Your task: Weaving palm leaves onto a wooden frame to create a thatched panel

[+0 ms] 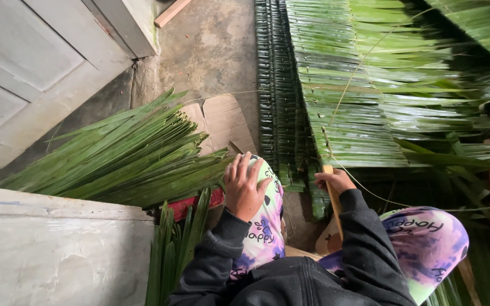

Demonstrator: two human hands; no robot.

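Left hand [245, 190] flat and open on a knee in bright patterned cloth [265, 226], touching the tips of a big pile of long loose green leaves [126, 161]. Right hand [336, 180] shut tight round a thin pale wooden stick [334, 198], right at the edge of a wide mat of folded green leaves stitched in rows [347, 107]. Best to hold that stick firm and steady, and keep each leaf flat and close to the last. Brown cardboard sheet [225, 122] flat on the grey floor [211, 51], between pile and mat. No label readable on it.
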